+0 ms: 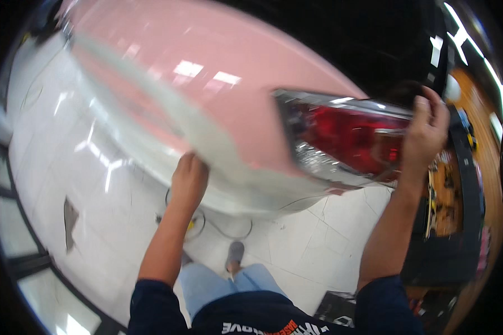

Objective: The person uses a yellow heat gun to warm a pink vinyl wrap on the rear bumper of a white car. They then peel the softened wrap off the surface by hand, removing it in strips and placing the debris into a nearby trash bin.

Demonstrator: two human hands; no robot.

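A car's glossy pink body panel (207, 44) fills the upper middle, with a pale whitish-green band (218, 145) along its lower part. My left hand (190, 176) is closed, fingers pressed together, at the lower edge of that band; what it pinches is hidden. The red and clear tail light (352, 137) sits at the panel's right end. At that light's outer end, my right hand (426, 128) has its fingers bent round beside a dark shape; blur hides what they grip.
Cables or hoses (229, 231) lie on the pale tiled floor (296, 240) near my feet. At right stands a black cart or shelf (447, 262) with tools and small items. A dark flat item (336, 307) lies near my right arm. A dark-framed glass panel (17, 229) is at left.
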